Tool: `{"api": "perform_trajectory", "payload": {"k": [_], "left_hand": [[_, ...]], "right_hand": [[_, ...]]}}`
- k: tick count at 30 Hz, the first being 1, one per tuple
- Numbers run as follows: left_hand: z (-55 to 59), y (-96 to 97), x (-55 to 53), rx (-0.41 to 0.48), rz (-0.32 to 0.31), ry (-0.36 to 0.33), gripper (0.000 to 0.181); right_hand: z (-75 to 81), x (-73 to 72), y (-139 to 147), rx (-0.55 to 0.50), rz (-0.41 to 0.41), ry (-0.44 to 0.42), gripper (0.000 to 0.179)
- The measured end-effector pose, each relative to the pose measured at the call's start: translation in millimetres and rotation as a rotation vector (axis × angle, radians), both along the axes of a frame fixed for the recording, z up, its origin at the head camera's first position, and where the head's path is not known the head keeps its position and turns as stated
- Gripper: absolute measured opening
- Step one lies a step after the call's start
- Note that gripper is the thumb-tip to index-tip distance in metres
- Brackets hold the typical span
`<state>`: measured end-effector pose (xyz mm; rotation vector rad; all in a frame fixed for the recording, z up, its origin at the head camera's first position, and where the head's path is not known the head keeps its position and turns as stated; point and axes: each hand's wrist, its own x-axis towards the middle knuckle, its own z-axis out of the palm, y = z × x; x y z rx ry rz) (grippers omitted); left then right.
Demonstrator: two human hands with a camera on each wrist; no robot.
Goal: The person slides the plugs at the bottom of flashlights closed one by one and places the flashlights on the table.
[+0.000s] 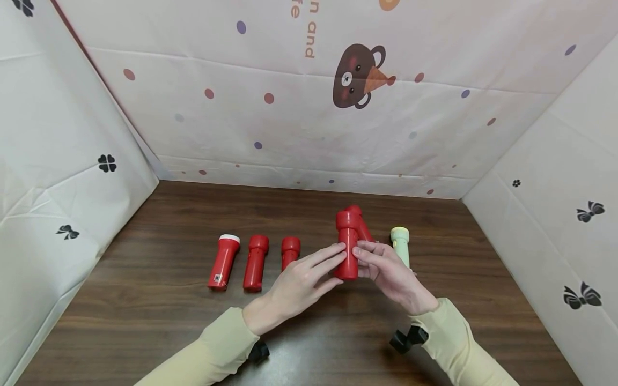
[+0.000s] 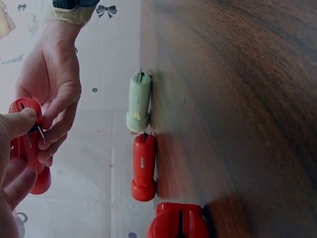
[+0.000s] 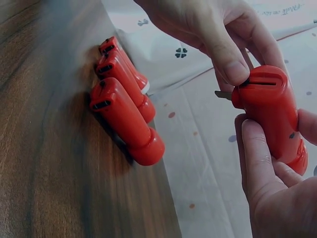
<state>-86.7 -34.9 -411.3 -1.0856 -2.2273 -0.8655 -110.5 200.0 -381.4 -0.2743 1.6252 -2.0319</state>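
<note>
Both hands hold a red flashlight (image 1: 347,241) above the table, its wide head pointing away. My left hand (image 1: 299,279) grips it from the left; in the left wrist view that hand's thumb (image 2: 22,121) presses on the base beside two thin metal plug prongs (image 2: 40,133). My right hand (image 1: 391,268) pinches the body from the right, thumb on top. A slot shows in the flashlight's base (image 3: 265,82) in the right wrist view. Another red flashlight (image 1: 365,231) lies just behind, partly hidden. Right of it lies a pale green flashlight (image 1: 401,246), partly covered by the right hand.
Left of the hands lie a red flashlight with a white rim (image 1: 225,262), a plain red one (image 1: 256,262) and another red one (image 1: 290,251) partly behind the left hand. Patterned white cloth walls (image 1: 309,134) enclose the brown wooden table (image 1: 159,311) at back and sides.
</note>
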Motion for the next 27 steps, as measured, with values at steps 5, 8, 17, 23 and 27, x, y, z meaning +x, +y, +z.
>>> {"api": "perform_trajectory", "payload": {"k": [5,8,17,23,27], "left_hand": [[0.8,-0.9,0.4,-0.005,-0.004,-0.008,0.062],[1.3,-1.3,0.7,-0.004,-0.004,-0.002,0.063],[0.4,-3.2,0.2,0.002,-0.003,0.043,0.061],[1.8,-4.1,0.2,0.004,-0.011,0.049,0.06],[3.1,-4.5,0.4,0.01,-0.019,0.054,0.059]], "right_hand": [[0.3,1.1,-0.8,-0.009,-0.001,0.0,0.02],[-0.1,1.5,-1.4,-0.009,-0.001,-0.001,0.021],[-3.6,0.7,-3.9,-0.045,0.014,0.005,0.023],[-5.2,0.4,-3.6,-0.095,0.047,0.014,0.027],[-6.2,0.2,-3.8,-0.124,0.062,0.018,0.028]]}}
